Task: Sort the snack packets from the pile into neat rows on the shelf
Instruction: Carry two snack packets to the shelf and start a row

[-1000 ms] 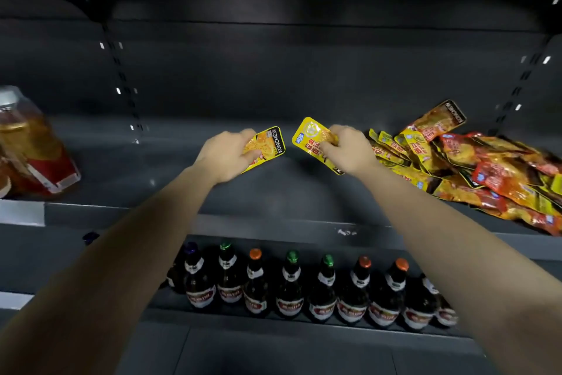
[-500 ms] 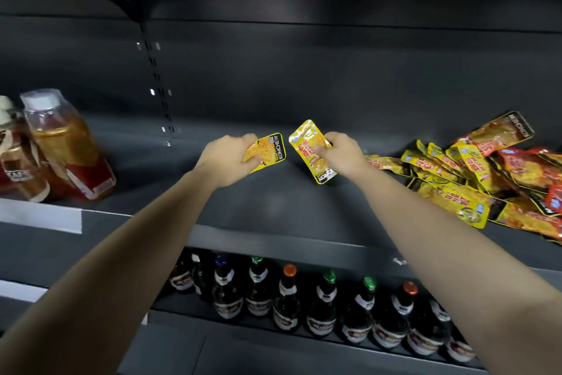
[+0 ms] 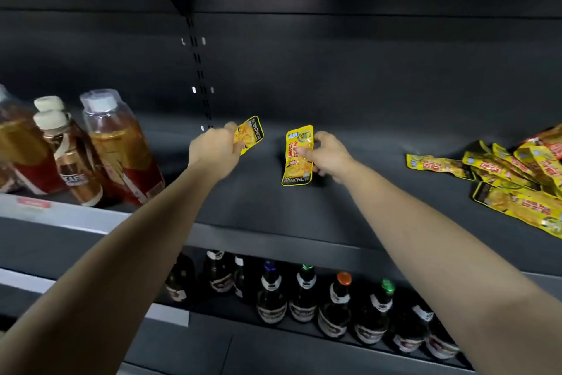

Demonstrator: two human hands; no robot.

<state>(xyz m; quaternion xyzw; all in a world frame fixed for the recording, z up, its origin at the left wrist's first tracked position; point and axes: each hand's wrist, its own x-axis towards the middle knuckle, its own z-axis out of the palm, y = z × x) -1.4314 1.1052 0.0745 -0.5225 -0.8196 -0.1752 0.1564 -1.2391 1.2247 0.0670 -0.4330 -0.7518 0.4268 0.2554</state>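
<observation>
On the dark shelf [image 3: 273,204], near its middle, our right hand [image 3: 330,155] pinches an upright yellow packet [image 3: 299,158]; our left hand [image 3: 216,151] grips a second packet [image 3: 251,132] nearby. The pile [image 3: 517,183] lies toward the right edge, drink bottles [image 3: 121,146] toward the left.

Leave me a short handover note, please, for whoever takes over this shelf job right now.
Left hand grips a yellow packet, held above the shelf.
Right hand pinches a second yellow packet, upright, low over the shelf's middle.
The pile lies at the shelf's right end.
Done: two packets taken up; no row in view.
Left: set these two down, then sort the pile into rows.
</observation>
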